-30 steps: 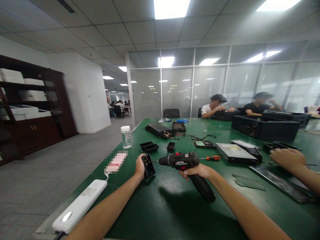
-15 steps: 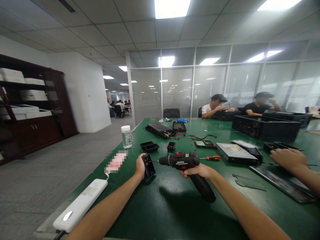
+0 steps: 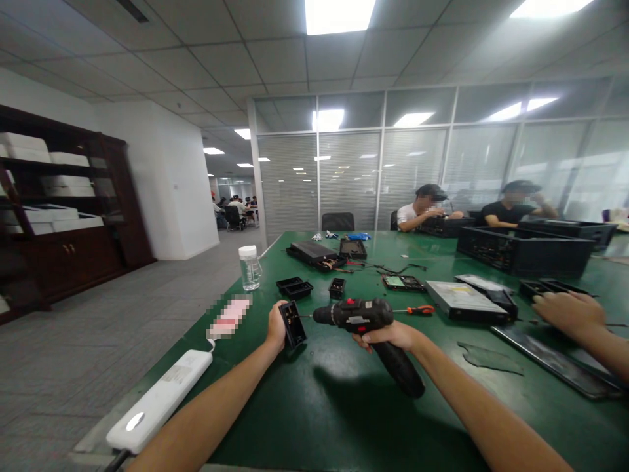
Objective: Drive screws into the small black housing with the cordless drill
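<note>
Over the table, left fingers clamp a black case, right fingers a drill, bit tip indistinct.

No text is legible: markings on the drill and white power strip are too small

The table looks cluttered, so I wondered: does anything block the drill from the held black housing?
Nothing visible does: the cordless drill in the right hand points its bit at the black plastic housing in the left hand.

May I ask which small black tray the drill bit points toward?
The tilted tray in the left hand; the others lie flat on the green table.
</note>
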`<state>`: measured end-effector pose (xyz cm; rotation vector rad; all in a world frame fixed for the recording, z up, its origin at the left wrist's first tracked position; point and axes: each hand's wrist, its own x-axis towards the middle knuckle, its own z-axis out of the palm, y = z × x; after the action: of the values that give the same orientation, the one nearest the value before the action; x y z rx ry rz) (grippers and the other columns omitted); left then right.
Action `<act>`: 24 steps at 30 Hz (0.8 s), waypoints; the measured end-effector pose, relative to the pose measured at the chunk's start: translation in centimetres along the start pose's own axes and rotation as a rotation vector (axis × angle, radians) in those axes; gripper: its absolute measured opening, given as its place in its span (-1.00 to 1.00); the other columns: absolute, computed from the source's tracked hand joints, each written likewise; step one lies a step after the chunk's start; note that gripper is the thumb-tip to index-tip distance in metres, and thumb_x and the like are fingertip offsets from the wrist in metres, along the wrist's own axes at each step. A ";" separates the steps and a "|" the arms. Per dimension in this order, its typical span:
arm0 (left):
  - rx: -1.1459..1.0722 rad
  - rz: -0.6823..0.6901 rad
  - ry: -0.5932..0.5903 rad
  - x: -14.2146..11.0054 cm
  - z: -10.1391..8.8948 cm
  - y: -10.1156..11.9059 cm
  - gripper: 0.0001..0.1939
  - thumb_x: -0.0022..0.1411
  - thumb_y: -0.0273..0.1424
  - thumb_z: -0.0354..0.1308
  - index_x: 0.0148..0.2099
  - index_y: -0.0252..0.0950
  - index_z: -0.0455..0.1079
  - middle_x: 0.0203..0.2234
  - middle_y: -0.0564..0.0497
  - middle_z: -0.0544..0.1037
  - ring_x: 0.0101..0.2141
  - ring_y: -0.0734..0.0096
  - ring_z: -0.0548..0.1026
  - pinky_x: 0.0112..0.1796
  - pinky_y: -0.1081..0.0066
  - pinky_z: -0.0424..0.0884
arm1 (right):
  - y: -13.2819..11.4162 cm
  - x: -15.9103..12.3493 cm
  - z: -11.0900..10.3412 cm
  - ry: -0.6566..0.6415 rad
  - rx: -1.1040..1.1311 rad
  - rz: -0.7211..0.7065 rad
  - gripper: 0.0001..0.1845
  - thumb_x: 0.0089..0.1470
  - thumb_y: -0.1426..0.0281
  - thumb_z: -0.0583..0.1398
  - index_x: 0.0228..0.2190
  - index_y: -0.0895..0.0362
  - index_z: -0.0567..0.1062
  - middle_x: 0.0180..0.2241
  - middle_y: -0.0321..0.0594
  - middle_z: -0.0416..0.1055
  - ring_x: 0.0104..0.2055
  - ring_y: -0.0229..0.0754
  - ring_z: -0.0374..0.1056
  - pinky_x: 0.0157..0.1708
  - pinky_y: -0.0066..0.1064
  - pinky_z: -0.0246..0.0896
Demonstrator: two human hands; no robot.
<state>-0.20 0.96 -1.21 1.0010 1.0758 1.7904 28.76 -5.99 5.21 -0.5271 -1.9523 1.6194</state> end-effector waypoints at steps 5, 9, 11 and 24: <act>-0.017 0.017 0.009 -0.2 0.1 0.1 -0.70 -0.01 -0.15 0.00 -0.38 -0.27 0.37 -0.57 0.09 0.41 -0.52 0.42 0.36 -0.45 0.43 0.29 | 0.3 0.0 -0.1 -0.004 0.011 0.000 -0.72 -0.06 0.34 0.28 -0.33 0.29 0.43 -0.46 -0.23 0.29 -0.42 -0.27 0.26 -0.42 -0.41 0.24; -0.045 -0.009 0.009 -0.5 0.2 0.3 -0.70 -0.02 -0.15 0.01 -0.37 -0.27 0.37 -0.59 0.10 0.40 -0.53 0.41 0.36 -0.46 0.43 0.29 | 0.5 0.0 -0.3 -0.003 -0.007 0.009 -0.73 -0.05 0.33 0.27 -0.36 0.30 0.43 -0.46 -0.23 0.29 -0.43 -0.28 0.26 -0.41 -0.42 0.24; -0.047 -0.011 0.005 -0.6 0.2 0.4 -0.71 -0.01 -0.16 0.01 -0.38 -0.26 0.36 -0.59 0.10 0.40 -0.53 0.41 0.36 -0.46 0.42 0.29 | 0.5 0.1 -0.3 -0.003 -0.003 0.015 -0.73 -0.04 0.33 0.26 -0.35 0.30 0.43 -0.46 -0.22 0.30 -0.42 -0.27 0.26 -0.41 -0.41 0.24; -0.047 0.000 0.000 -0.6 0.2 0.5 -0.71 -0.01 -0.17 0.01 -0.36 -0.28 0.37 -0.57 0.08 0.41 -0.52 0.40 0.37 -0.45 0.41 0.30 | 0.1 0.1 0.0 0.001 -0.009 -0.003 -0.71 -0.06 0.33 0.27 -0.34 0.29 0.42 -0.46 -0.23 0.29 -0.42 -0.28 0.25 -0.42 -0.41 0.25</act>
<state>0.05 0.35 -0.82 0.9723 1.0292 1.8077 28.71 -5.90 5.09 -0.5280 -1.9596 1.6096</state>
